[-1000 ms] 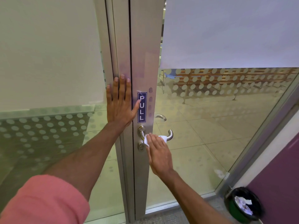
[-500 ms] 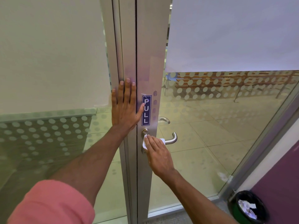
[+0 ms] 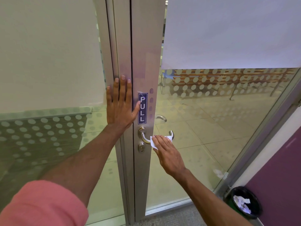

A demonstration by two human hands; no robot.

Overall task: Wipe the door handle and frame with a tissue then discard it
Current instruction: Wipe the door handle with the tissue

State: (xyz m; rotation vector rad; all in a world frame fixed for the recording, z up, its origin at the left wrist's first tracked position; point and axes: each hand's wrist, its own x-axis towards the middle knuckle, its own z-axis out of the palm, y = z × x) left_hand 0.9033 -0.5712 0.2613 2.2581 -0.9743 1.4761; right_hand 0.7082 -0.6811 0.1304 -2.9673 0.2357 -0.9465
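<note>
Left hand (image 3: 120, 105) rests flat, fingers spread, on the metal door frame (image 3: 145, 62). To its right, the right hand (image 3: 169, 154) presses a white tissue (image 3: 153, 141) onto the lever door handle (image 3: 145, 136), fingers extended.

Glazed partition with frosted dots, tiled hall beyond

Glass panels (image 3: 211, 128) are banded with frosted dots and covered higher up by white sheets (image 3: 228, 30). Pale floor tiles (image 3: 203, 121) and wooden benches (image 3: 228, 77) are seen through the glass. A purple wall (image 3: 280, 176) is set at the right, with a black waste bin (image 3: 254, 209) of crumpled paper below it.
</note>
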